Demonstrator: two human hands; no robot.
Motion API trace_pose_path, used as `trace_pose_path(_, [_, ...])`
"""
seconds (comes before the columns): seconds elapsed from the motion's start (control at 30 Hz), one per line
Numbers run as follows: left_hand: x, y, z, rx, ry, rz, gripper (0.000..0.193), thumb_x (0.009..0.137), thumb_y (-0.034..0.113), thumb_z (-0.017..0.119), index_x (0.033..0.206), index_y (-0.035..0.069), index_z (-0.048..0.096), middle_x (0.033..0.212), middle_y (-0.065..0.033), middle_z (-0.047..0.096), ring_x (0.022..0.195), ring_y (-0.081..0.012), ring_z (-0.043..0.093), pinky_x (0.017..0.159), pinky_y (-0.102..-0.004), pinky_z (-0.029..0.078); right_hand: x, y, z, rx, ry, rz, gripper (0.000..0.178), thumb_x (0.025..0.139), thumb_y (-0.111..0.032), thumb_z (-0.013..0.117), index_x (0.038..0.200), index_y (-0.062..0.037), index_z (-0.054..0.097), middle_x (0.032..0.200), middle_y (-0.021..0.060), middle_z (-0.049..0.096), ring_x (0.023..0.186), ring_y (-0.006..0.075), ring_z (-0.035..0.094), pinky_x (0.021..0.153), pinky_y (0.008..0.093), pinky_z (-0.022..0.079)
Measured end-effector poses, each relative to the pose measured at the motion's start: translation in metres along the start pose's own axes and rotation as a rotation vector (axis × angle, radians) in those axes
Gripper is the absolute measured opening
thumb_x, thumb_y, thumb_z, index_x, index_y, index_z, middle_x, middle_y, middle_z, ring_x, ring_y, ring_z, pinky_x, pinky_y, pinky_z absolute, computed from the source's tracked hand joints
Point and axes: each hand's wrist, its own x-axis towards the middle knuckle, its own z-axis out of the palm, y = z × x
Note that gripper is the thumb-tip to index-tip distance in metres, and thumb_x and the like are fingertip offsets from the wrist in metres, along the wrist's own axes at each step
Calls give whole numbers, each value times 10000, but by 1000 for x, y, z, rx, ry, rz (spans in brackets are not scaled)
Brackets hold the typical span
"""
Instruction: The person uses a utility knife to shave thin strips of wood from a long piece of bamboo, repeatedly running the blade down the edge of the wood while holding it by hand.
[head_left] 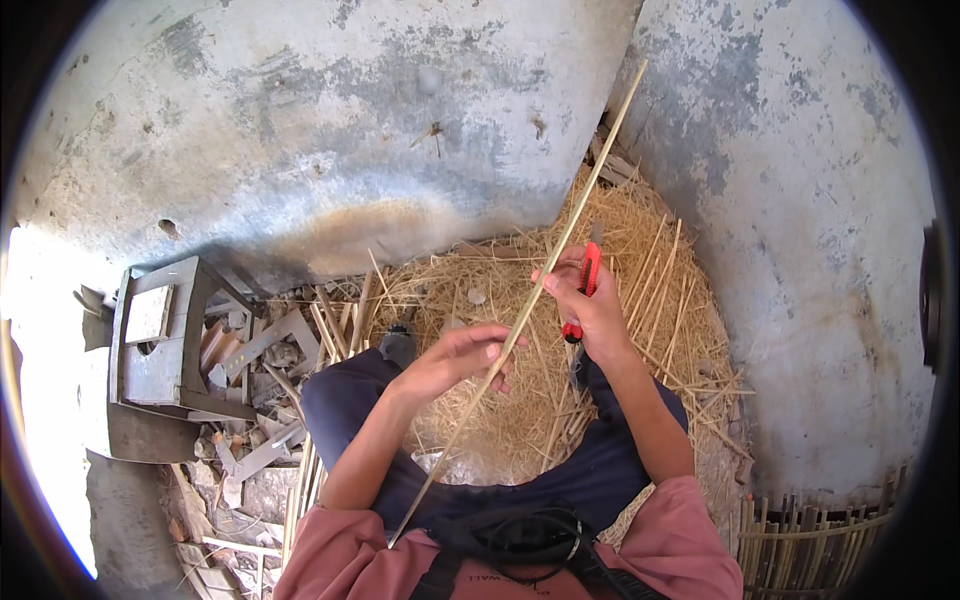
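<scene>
Touching with the left hand (pixel 458 358), whether clamped or loose unclear, a long thin strip (pixel 529 310) slanting over trousers (pixel 600 475) and straw (pixel 535 425); pinching the same strip in the right hand (pixel 598 315), along with a red knife (pixel 590 270).

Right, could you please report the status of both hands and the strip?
Left hand loosely curled at the strip. Right hand holding strip and red cutter. Loose straw underneath.
</scene>
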Motion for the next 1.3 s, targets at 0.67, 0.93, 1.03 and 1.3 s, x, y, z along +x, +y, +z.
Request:
trace_pose_path(0.67, [-8, 17, 35, 148, 262, 40, 449, 1081, 227, 656, 1474, 44, 537, 838, 90, 477, 700, -11, 430, 614, -211, 368, -36, 15, 14, -832, -251, -543, 244, 983, -196, 707, 1108, 5, 646, 882, 150, 661, 751, 324, 664, 677, 390, 507])
trace_pose_path(0.93, [-5, 9, 40, 403, 298, 153, 598, 1046, 243, 718, 1547, 10, 488, 1034, 44, 551, 859, -26, 501, 736, -226, 452, -34, 16, 9, -886, -303, -494, 317, 960, -296, 757, 1131, -34, 709, 969, 146, 731, 796, 337, 722, 685, 404, 556])
trace_pose_path(1.03, [-6, 14, 45, 359, 346, 97, 575, 1063, 245, 690, 1552, 19, 488, 1001, 40, 564, 773, -19, 479, 657, -219, 426, -36, 16, 11, -879, -283, -567, 287, 935, -207, 768, 1103, 12, 691, 904, 163, 706, 735, 318, 716, 649, 380, 551])
trace_pose_path(1.3, [-8, 10, 52, 430, 390, 100, 519, 1086, 281, 650, 1515, 26, 507, 877, 32, 582, 738, -35, 464, 666, -237, 401, -37, 13, 10, -890, -315, -563, 294, 923, -213, 768, 1110, 3, 699, 896, 165, 713, 727, 324, 713, 641, 387, 545])
